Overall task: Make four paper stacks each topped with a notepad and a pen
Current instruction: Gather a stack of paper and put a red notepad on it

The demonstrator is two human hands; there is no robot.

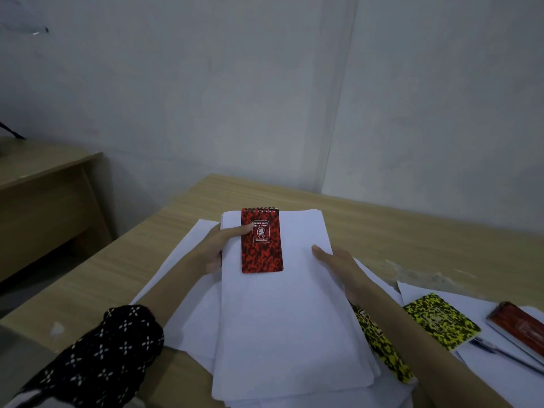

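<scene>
A thick stack of white paper (288,313) is held above the desk by both hands. My left hand (215,251) grips its left edge, and its thumb presses a red-and-black spiral notepad (261,241) onto the top sheet. My right hand (335,260) grips the right edge, thumb on top. More white sheets (188,260) lie spread underneath. One yellow-and-black notepad (382,346) is partly hidden under my right forearm. Another yellow-and-black notepad (441,320) lies to the right. A red notepad (518,326) and a dark pen (500,353) rest on paper at the far right.
The wooden desk (397,231) stands in a corner of grey walls. A second wooden desk (44,184) stands to the left, across a gap of floor. A worn pale patch (418,272) marks the desk top right of my right hand.
</scene>
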